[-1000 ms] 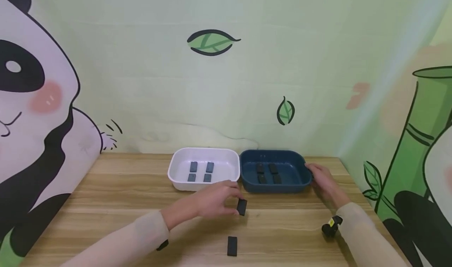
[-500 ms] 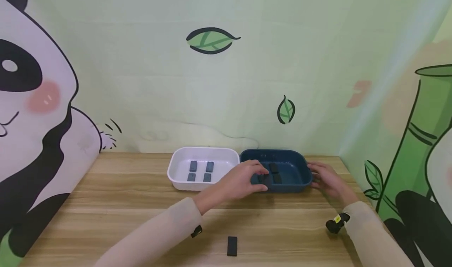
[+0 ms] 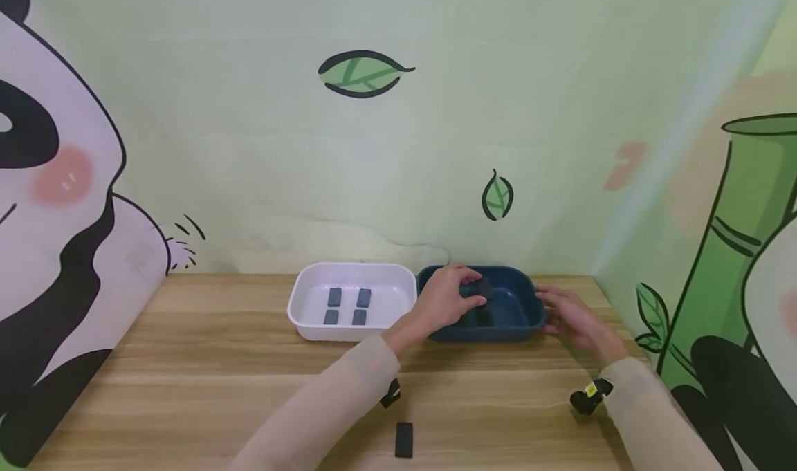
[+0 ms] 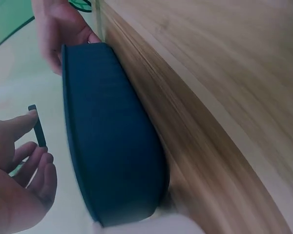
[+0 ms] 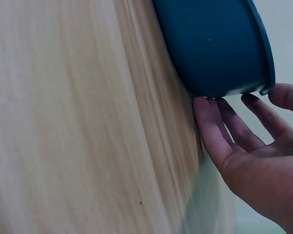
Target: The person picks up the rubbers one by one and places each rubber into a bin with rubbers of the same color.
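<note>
My left hand pinches a thin black rectangular tile between thumb and fingertips, above the dark blue bin. The left wrist view shows the tile edge-on, just beyond the bin's rim. At the bin's right end, my right hand rests its fingertips on the outer wall, with the thumb by the rim in the right wrist view. Dark tiles lie inside the blue bin, partly hidden by my left hand. Another black tile lies flat near the front of the table.
A white bin touches the blue one on its left. Several blue-grey tiles lie in it in two rows. Both stand on a wooden table, near the patterned backdrop at the rear.
My left hand has carried its black tile from above the table in front, rightward and back, over the blue bin. The right hand stays at the bin's end, its fingers slightly shifted.
</note>
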`<action>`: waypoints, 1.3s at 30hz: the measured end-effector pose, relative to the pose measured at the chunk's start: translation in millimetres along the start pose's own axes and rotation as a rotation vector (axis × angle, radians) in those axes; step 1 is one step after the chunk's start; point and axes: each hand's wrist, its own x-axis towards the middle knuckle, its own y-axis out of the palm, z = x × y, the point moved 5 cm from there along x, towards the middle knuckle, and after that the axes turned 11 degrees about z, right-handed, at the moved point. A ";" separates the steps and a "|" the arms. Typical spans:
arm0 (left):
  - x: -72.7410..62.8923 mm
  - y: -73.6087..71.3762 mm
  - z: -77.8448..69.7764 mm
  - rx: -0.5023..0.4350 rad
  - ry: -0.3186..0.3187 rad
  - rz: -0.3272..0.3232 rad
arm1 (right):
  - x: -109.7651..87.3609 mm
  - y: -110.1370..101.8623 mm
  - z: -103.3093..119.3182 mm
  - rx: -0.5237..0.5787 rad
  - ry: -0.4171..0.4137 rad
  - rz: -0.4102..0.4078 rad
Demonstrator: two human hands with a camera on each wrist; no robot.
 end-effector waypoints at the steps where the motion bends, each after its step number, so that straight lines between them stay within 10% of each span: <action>1: 3.2 2.5 1.2 -0.004 -0.007 0.005 | 0.0 0.3 -1.2 0.004 0.001 -0.002; 39: 75.3 64.8 26.5 0.107 -0.147 0.131 | -0.9 2.6 -4.6 -0.043 0.008 -0.036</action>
